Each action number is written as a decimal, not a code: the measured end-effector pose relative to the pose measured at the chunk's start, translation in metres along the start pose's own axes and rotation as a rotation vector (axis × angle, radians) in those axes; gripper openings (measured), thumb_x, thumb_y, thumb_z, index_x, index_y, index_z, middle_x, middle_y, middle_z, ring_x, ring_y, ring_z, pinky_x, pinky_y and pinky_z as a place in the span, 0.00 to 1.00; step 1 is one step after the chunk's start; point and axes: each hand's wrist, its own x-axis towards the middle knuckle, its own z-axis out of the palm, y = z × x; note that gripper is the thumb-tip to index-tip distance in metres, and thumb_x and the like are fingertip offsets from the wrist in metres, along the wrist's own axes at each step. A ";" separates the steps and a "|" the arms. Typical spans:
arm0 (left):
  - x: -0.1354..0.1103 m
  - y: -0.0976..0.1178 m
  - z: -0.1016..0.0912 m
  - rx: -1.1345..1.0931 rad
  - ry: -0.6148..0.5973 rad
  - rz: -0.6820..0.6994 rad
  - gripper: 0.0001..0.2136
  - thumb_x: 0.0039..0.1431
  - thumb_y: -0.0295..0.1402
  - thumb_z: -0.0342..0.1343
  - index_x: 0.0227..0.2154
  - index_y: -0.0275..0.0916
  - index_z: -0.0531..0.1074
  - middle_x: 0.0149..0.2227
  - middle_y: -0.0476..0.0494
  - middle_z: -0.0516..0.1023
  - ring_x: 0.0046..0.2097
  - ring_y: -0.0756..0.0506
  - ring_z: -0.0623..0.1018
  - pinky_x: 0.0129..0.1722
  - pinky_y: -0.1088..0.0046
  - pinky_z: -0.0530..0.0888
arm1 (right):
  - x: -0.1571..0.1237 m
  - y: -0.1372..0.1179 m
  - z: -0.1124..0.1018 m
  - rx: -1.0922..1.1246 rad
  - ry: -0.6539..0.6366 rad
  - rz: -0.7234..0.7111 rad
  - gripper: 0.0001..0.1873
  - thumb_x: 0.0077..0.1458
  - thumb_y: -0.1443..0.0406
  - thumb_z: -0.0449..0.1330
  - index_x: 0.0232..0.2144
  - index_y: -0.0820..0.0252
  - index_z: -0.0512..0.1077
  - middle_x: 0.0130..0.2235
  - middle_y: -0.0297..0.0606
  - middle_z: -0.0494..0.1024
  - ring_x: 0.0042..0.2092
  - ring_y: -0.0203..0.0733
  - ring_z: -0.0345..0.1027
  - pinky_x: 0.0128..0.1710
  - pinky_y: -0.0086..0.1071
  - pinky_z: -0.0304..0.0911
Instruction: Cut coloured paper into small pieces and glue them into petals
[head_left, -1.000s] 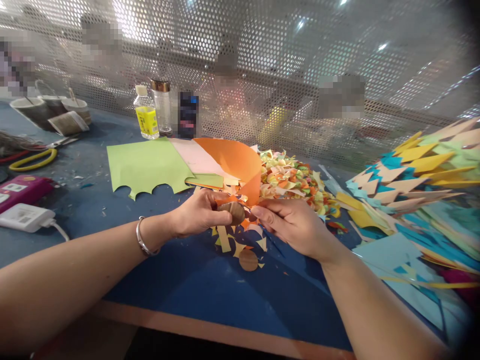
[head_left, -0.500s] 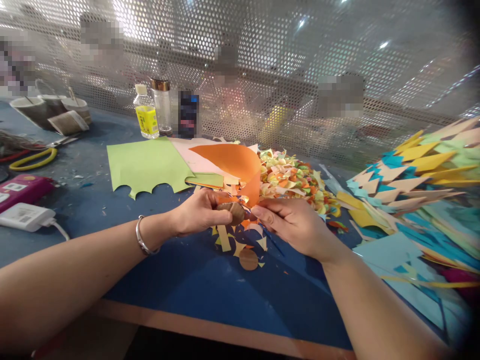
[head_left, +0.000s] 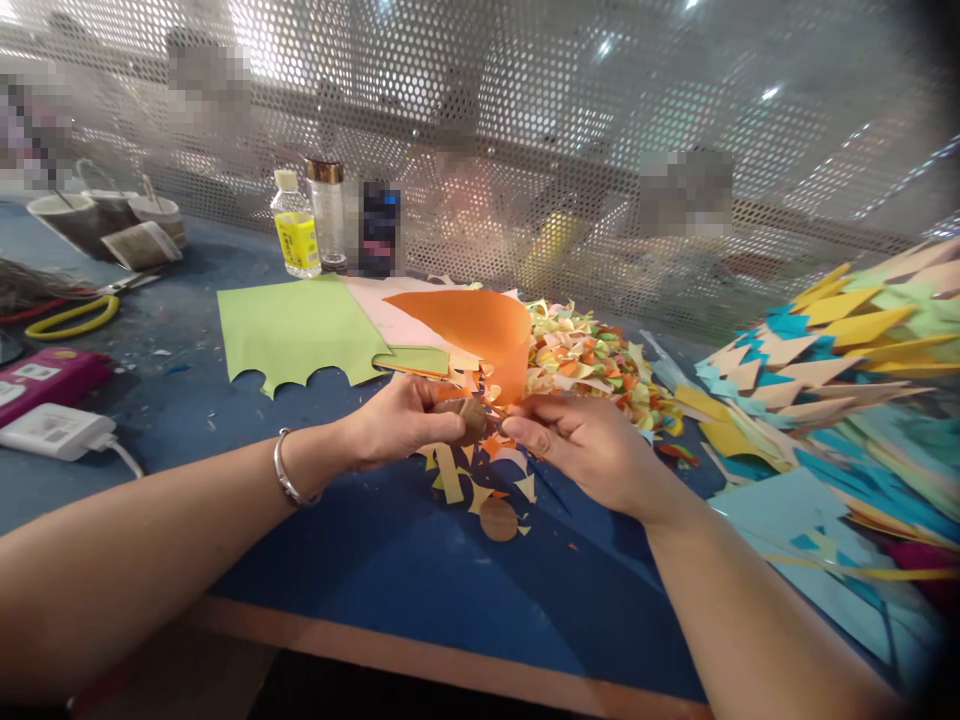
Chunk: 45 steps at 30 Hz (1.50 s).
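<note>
My left hand [head_left: 401, 425] is closed around a small brown rounded tool [head_left: 463, 418], a bracelet on its wrist. My right hand [head_left: 581, 445] pinches the lower edge of a curled orange paper sheet [head_left: 480, 325] right beside that tool. Both hands hover just above the blue table [head_left: 420, 560]. Below them lie paper scraps and a brown paper disc [head_left: 498, 520].
A green sheet with scalloped edge [head_left: 296, 330] lies left of the orange one. A heap of small coloured cut-outs [head_left: 585, 360] sits behind my hands. Stacked pointed paper offcuts [head_left: 832, 380] fill the right. Bottles [head_left: 296, 225], yellow-handled scissors [head_left: 71, 315] and a white charger [head_left: 52, 432] stand left.
The orange sheet has curled and turned a little between my hands, its upper edge swinging right. My hands stay in nearly the same place.
</note>
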 end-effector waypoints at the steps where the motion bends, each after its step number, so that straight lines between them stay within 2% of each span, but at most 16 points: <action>1: 0.000 -0.001 0.000 -0.040 0.007 -0.008 0.02 0.45 0.28 0.53 0.22 0.35 0.69 0.24 0.52 0.68 0.29 0.53 0.68 0.35 0.73 0.68 | 0.000 0.000 0.001 0.026 -0.001 0.019 0.24 0.59 0.47 0.55 0.25 0.60 0.69 0.22 0.30 0.62 0.23 0.32 0.53 0.21 0.29 0.48; 5: 0.001 -0.006 0.000 -0.118 0.003 -0.025 0.04 0.45 0.26 0.54 0.26 0.34 0.73 0.25 0.51 0.71 0.29 0.53 0.69 0.36 0.74 0.69 | 0.002 0.005 0.003 0.097 0.013 0.029 0.21 0.56 0.48 0.58 0.27 0.59 0.70 0.23 0.32 0.66 0.24 0.33 0.56 0.21 0.28 0.51; 9: 0.001 -0.009 -0.002 -0.068 0.058 -0.014 0.04 0.47 0.28 0.55 0.25 0.33 0.73 0.25 0.49 0.71 0.31 0.51 0.70 0.37 0.72 0.69 | 0.003 0.008 0.004 0.110 0.002 -0.005 0.18 0.55 0.49 0.61 0.30 0.59 0.72 0.26 0.34 0.71 0.26 0.35 0.62 0.23 0.28 0.56; 14: 0.000 -0.005 0.000 -0.053 0.136 0.001 0.05 0.46 0.31 0.56 0.23 0.34 0.71 0.24 0.50 0.70 0.30 0.51 0.69 0.37 0.72 0.67 | 0.003 0.003 0.005 0.105 0.017 0.043 0.19 0.54 0.49 0.61 0.29 0.60 0.73 0.26 0.35 0.73 0.26 0.35 0.64 0.22 0.28 0.58; 18: 0.001 -0.004 0.004 -0.131 0.160 -0.011 0.07 0.44 0.32 0.58 0.27 0.33 0.72 0.27 0.49 0.72 0.31 0.51 0.70 0.36 0.73 0.67 | 0.004 0.005 0.006 0.053 0.031 0.053 0.19 0.54 0.49 0.61 0.28 0.59 0.72 0.26 0.35 0.73 0.25 0.36 0.64 0.22 0.28 0.57; 24: 0.003 -0.007 0.003 -0.208 0.281 0.082 0.10 0.43 0.29 0.59 0.31 0.34 0.71 0.26 0.51 0.71 0.29 0.53 0.69 0.33 0.75 0.66 | 0.002 0.009 0.004 -0.037 0.114 0.050 0.19 0.55 0.50 0.61 0.25 0.60 0.70 0.24 0.33 0.69 0.24 0.33 0.59 0.21 0.28 0.53; 29: 0.002 -0.009 0.003 -0.077 0.239 -0.002 0.07 0.44 0.30 0.59 0.28 0.34 0.73 0.25 0.49 0.72 0.30 0.51 0.71 0.31 0.74 0.68 | 0.002 0.003 0.014 0.088 0.189 0.041 0.17 0.55 0.52 0.62 0.27 0.60 0.71 0.25 0.32 0.68 0.25 0.33 0.60 0.22 0.28 0.55; 31: 0.001 -0.010 0.004 -0.035 0.219 -0.007 0.06 0.44 0.29 0.59 0.27 0.35 0.73 0.24 0.50 0.72 0.29 0.50 0.72 0.29 0.74 0.68 | 0.003 0.001 0.020 0.162 0.211 0.038 0.16 0.55 0.53 0.62 0.31 0.60 0.72 0.26 0.33 0.69 0.26 0.34 0.61 0.23 0.28 0.58; 35: 0.000 -0.014 0.005 -0.009 0.252 0.007 0.03 0.43 0.28 0.60 0.24 0.36 0.73 0.23 0.50 0.71 0.29 0.50 0.73 0.28 0.75 0.69 | 0.004 0.002 0.026 0.249 0.251 0.038 0.14 0.53 0.55 0.63 0.34 0.60 0.72 0.28 0.34 0.72 0.27 0.35 0.64 0.26 0.29 0.61; 38: 0.000 -0.014 0.008 -0.082 0.257 0.008 0.04 0.43 0.27 0.62 0.24 0.35 0.72 0.23 0.50 0.72 0.29 0.50 0.73 0.28 0.75 0.70 | 0.005 0.003 0.028 0.247 0.282 0.036 0.13 0.53 0.56 0.64 0.32 0.61 0.73 0.28 0.34 0.73 0.27 0.34 0.64 0.26 0.30 0.61; 42: 0.000 -0.011 0.012 -0.342 0.242 0.020 0.09 0.44 0.28 0.65 0.30 0.34 0.74 0.28 0.48 0.77 0.31 0.51 0.75 0.33 0.75 0.72 | 0.006 0.003 0.029 0.309 0.299 0.011 0.12 0.53 0.57 0.63 0.31 0.60 0.73 0.28 0.35 0.73 0.27 0.34 0.64 0.26 0.30 0.61; 45: -0.001 -0.008 0.014 -0.408 0.227 0.024 0.06 0.47 0.29 0.66 0.28 0.34 0.75 0.27 0.50 0.76 0.29 0.53 0.74 0.34 0.77 0.71 | 0.007 0.001 0.029 0.333 0.332 -0.018 0.11 0.54 0.57 0.63 0.31 0.60 0.73 0.30 0.36 0.74 0.30 0.36 0.65 0.28 0.30 0.62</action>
